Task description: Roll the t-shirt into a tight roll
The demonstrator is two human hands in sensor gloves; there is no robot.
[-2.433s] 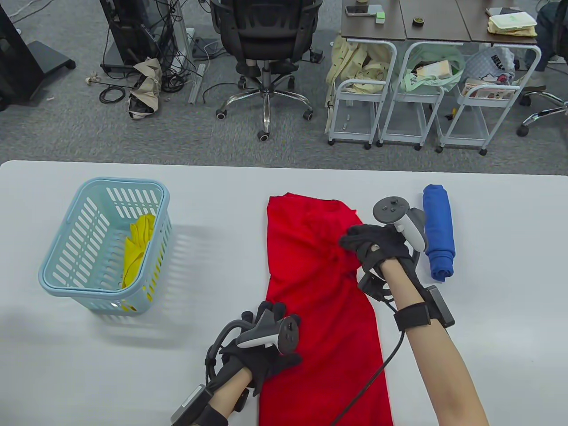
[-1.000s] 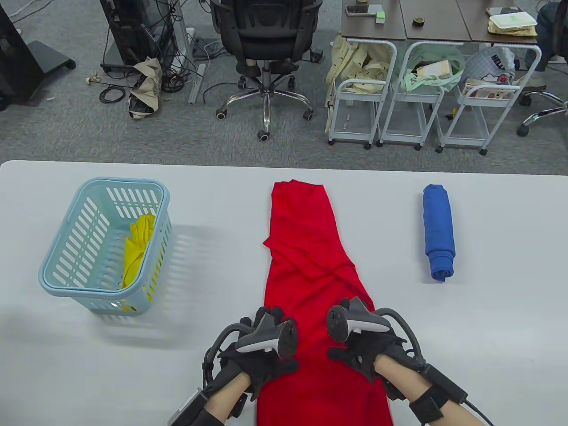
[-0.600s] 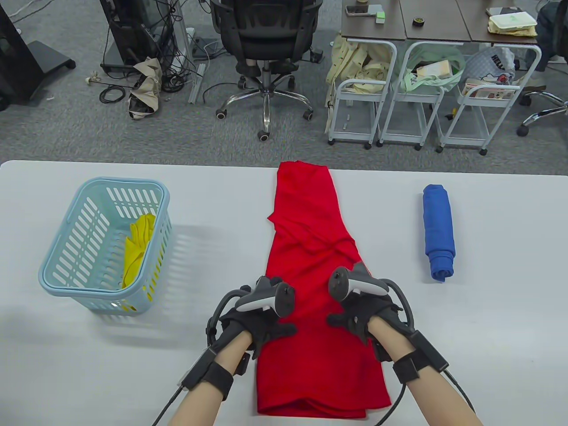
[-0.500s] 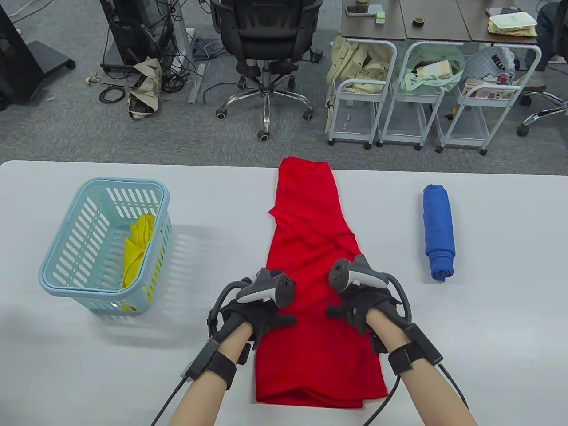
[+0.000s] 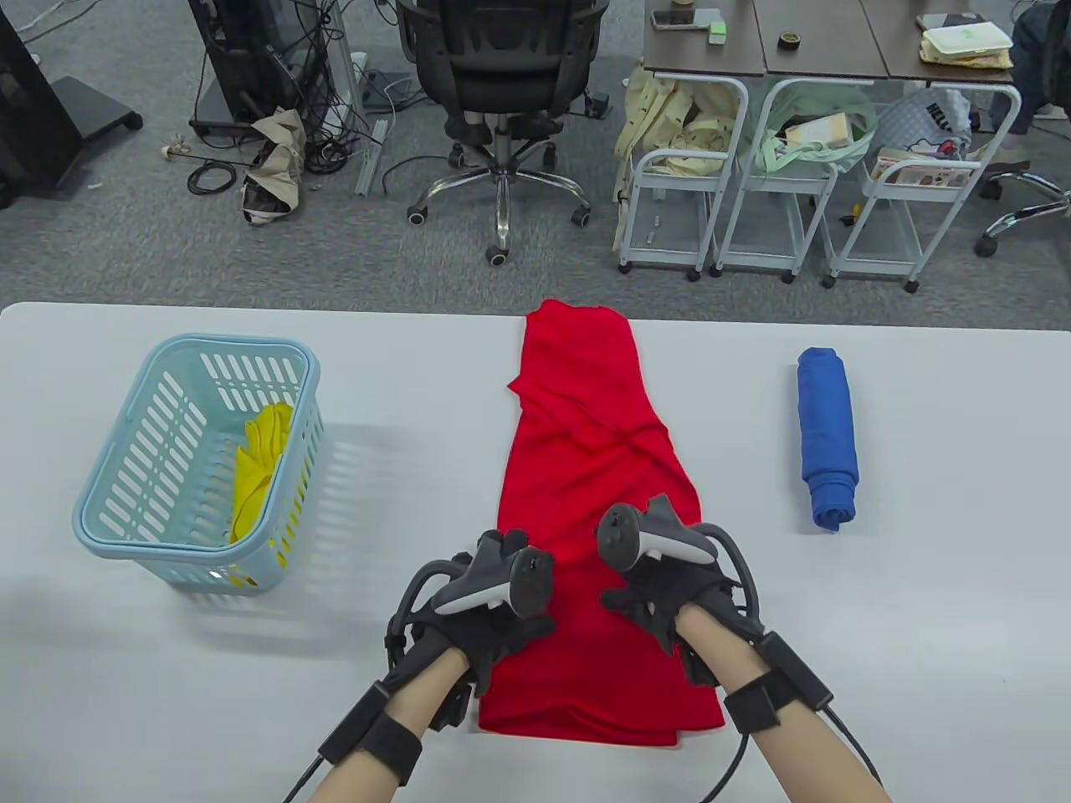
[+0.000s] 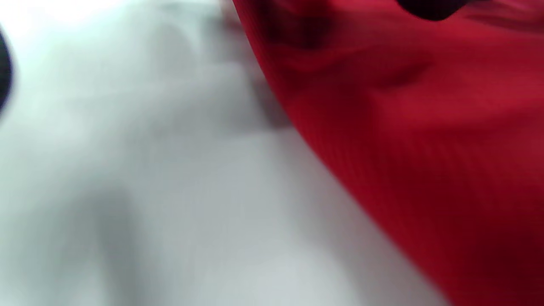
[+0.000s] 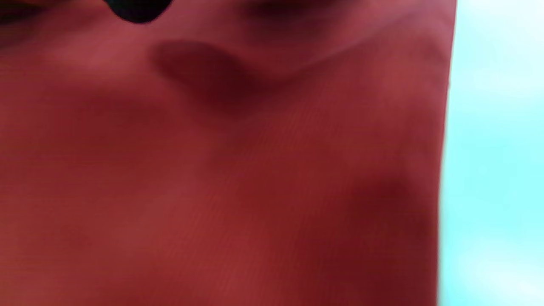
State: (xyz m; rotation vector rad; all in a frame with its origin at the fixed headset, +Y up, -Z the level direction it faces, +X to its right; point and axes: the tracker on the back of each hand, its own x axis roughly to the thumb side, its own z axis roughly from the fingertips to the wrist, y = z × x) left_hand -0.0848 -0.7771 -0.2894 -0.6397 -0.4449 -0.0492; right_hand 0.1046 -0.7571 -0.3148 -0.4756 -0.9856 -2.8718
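Observation:
A red t-shirt, folded into a long narrow strip, lies down the middle of the white table; its far end reaches the table's far edge. My left hand rests on the strip's left edge and my right hand on its right side, both a short way above the near hem. The trackers hide most of the fingers, and the thumbs stick out over the cloth. Both wrist views are blurred: red shirt beside the white table, and red shirt filling the frame, with a dark fingertip at the top edge.
A rolled blue cloth lies to the right of the shirt. A light blue basket holding a yellow cloth stands at the left. Beyond the far edge are an office chair and white carts.
The right hand left the shirt's upper part and joined the left hand low on the strip. Both hands pushed the shirt away; its near hem now lies farther from me.

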